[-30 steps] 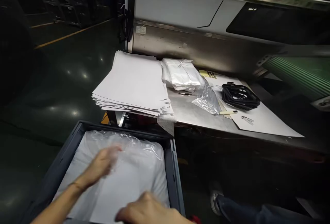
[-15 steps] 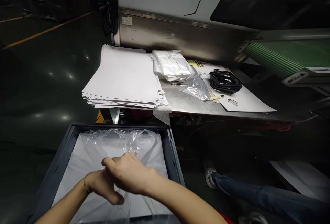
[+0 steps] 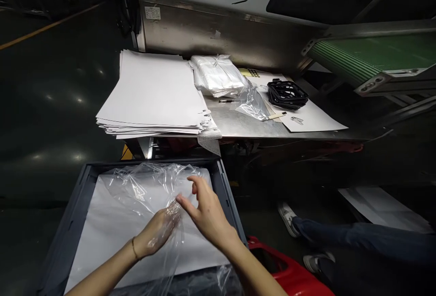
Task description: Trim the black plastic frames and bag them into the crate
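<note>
A dark grey crate [image 3: 225, 196] stands in front of me, with white sheets [image 3: 116, 223] inside and clear plastic film [image 3: 136, 189] crumpled over them. My left hand [image 3: 158, 232], with a thin bracelet at its wrist, is closed on gathered film above the middle of the crate; film also lies over its fingers and partly blurs them. Folds of film hang below that hand. Just to its right is my right hand [image 3: 209, 216], thumb and index finger spread apart, nothing visible held. Its thumb tip is close to the gathered film, and I cannot tell whether they touch.
Beyond the crate, a metal table [image 3: 235, 123] bears a stack of white sheets [image 3: 153, 91], a pack of plastic bags [image 3: 218, 75], black frames [image 3: 288, 93] and nippers [image 3: 297, 120]. A green conveyor [image 3: 374, 55] stands right. Another person's leg [image 3: 340, 232] and a red object [image 3: 289, 268] are lower right.
My hands were crossed over the film; now they are apart, the right one moved right and opened. The film has been drawn up around my left hand. The view has shifted slightly.
</note>
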A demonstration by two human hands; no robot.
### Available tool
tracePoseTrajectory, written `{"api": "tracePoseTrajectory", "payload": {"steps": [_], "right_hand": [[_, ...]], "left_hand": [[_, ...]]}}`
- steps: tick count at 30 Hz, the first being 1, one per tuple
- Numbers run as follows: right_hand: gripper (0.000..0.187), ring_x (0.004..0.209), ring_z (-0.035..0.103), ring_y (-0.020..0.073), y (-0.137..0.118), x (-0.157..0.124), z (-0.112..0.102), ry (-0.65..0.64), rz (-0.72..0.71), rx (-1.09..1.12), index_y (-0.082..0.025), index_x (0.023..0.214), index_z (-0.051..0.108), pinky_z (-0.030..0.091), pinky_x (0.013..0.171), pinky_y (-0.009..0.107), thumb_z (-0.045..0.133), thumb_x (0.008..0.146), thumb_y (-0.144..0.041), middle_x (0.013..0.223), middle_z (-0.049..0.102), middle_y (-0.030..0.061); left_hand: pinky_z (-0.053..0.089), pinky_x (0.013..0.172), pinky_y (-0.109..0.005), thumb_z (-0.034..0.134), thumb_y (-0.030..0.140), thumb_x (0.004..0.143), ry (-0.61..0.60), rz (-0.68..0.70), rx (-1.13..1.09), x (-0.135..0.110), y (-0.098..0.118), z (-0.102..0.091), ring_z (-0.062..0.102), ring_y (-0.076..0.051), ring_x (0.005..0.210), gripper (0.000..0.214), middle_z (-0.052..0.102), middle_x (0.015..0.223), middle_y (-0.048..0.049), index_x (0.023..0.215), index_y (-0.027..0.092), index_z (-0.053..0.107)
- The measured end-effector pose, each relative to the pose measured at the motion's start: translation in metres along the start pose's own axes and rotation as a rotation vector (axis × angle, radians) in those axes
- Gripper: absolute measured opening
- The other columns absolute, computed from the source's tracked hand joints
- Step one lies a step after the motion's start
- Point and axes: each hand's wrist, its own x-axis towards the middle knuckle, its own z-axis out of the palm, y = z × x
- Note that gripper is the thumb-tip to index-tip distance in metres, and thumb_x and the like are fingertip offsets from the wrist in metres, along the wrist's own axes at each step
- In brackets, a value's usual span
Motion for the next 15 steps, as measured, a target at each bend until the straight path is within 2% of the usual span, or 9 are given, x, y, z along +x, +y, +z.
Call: {"api": "tracePoseTrajectory", "payload": {"steps": [1,3,5,7,9,10,11,13,15], "right_hand": [[0.034,0.065,0.049,0.0154,0.011,0.000,0.001,-0.072,0.115,0.123,-0.015,0.100,0.049,0.039,0.059,0.029,0.056,0.070,-0.030,0.070,0.050,0.0013],[0.021,0.051,0.047,0.0114,0.030,-0.002,0.012,-0.175,0.229,0.296,-0.017,0.085,0.052,0.039,0.049,0.024,0.056,0.069,-0.029,0.057,0.046,-0.0041],[0.013,0.042,0.046,0.0086,0.041,-0.006,0.031,-0.145,0.282,0.375,-0.017,0.070,0.047,0.036,0.041,0.020,0.048,0.074,-0.029,0.053,0.042,-0.0059],[0.016,0.039,0.046,0.0073,0.044,-0.010,0.052,-0.053,0.344,0.442,-0.018,0.066,0.040,0.035,0.038,0.019,0.042,0.076,-0.030,0.055,0.041,-0.0063],[0.016,0.039,0.045,0.0065,0.044,-0.012,0.067,0.018,0.383,0.504,-0.018,0.066,0.037,0.034,0.038,0.019,0.043,0.075,-0.030,0.057,0.040,-0.0066],[0.016,0.040,0.044,0.0060,0.043,-0.012,0.071,0.040,0.393,0.536,-0.018,0.065,0.037,0.034,0.038,0.018,0.044,0.074,-0.029,0.057,0.040,-0.0066],[0.016,0.040,0.043,0.0057,0.044,-0.012,0.073,0.053,0.403,0.570,-0.018,0.063,0.037,0.033,0.039,0.018,0.046,0.072,-0.028,0.056,0.039,-0.0068],[0.019,0.040,0.040,0.0053,0.046,-0.011,0.068,0.062,0.431,0.642,-0.018,0.061,0.037,0.031,0.039,0.018,0.048,0.071,-0.029,0.052,0.039,-0.0072],[0.022,0.036,0.035,0.0040,0.050,-0.011,0.054,0.060,0.476,0.715,-0.018,0.059,0.036,0.026,0.035,0.017,0.049,0.070,-0.032,0.048,0.040,-0.0074]], "left_hand": [[0.044,0.065,-0.034,0.039,0.032,0.079,-0.039,-0.018,-0.024,0.001,0.002,-0.002,0.056,-0.017,0.066,0.047,0.063,0.084,-0.0041,0.125,0.023,0.029],[0.045,0.066,-0.033,0.039,0.027,0.079,-0.071,-0.056,-0.095,-0.001,0.006,-0.009,0.056,-0.015,0.064,0.062,0.062,0.087,-0.0047,0.131,0.022,0.004],[0.043,0.072,-0.036,0.042,0.022,0.077,-0.131,-0.104,-0.218,-0.005,0.010,-0.017,0.057,-0.016,0.074,0.074,0.059,0.097,-0.0065,0.130,0.024,-0.009],[0.035,0.087,-0.040,0.053,0.023,0.070,-0.248,-0.128,-0.297,-0.009,0.014,-0.024,0.048,-0.021,0.102,0.081,0.047,0.118,-0.0091,0.131,0.028,-0.001],[0.022,0.096,-0.039,0.064,0.028,0.060,-0.253,-0.125,-0.245,-0.011,0.015,-0.024,0.027,-0.024,0.119,0.086,0.031,0.132,-0.0075,0.130,0.027,0.014],[0.019,0.098,-0.037,0.066,0.032,0.059,-0.185,-0.129,-0.193,-0.011,0.015,-0.022,0.022,-0.024,0.122,0.082,0.029,0.134,-0.0070,0.128,0.026,0.022],[0.019,0.098,-0.036,0.062,0.036,0.062,-0.088,-0.140,-0.148,-0.009,0.015,-0.019,0.023,-0.023,0.121,0.074,0.032,0.131,-0.0076,0.126,0.024,0.028],[0.023,0.096,-0.035,0.045,0.041,0.075,0.084,-0.184,-0.102,-0.003,0.013,-0.014,0.033,-0.021,0.115,0.049,0.043,0.121,-0.0093,0.118,0.019,0.041],[0.029,0.092,-0.034,0.032,0.041,0.080,0.124,-0.237,-0.105,0.004,0.010,-0.013,0.040,-0.021,0.109,0.043,0.049,0.111,-0.0092,0.110,0.016,0.049]]}}
